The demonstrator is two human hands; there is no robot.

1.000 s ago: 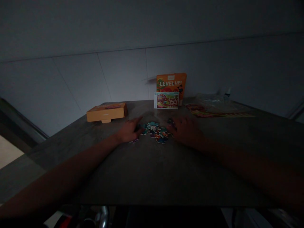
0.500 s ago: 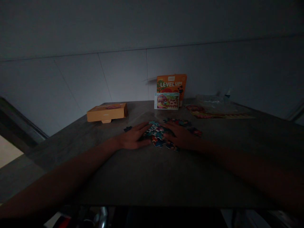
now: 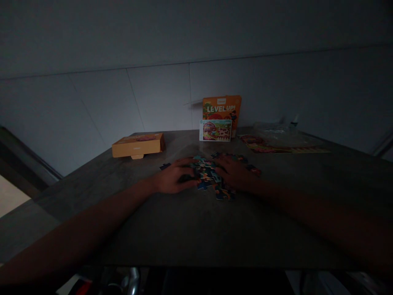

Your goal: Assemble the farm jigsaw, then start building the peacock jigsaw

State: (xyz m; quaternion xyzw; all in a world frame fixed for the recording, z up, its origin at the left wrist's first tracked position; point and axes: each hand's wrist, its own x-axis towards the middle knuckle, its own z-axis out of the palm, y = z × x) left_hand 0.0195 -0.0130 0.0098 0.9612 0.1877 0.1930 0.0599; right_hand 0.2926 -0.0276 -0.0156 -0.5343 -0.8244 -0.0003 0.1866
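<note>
Flanking a heap of puzzle pieces (image 3: 205, 174) on the table (image 3: 196, 229): left hand (image 3: 172, 178), thumb and fingers apart; right hand (image 3: 235, 172), grip cannot be told, dim. 1 picture card (image 3: 215, 131) stands beyond.

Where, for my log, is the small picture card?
Head view, right of centre: the card stands in front of the LEVEL UP! package, beyond the puzzle pieces.

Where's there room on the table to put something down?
Bare: the table between the forearms, from the puzzle pieces to the near edge; also between the orange box and left forearm. Crowded: the middle, with pieces around the left hand and right hand, and back right, where clear plastic lies partly over a picture sheet.
</note>
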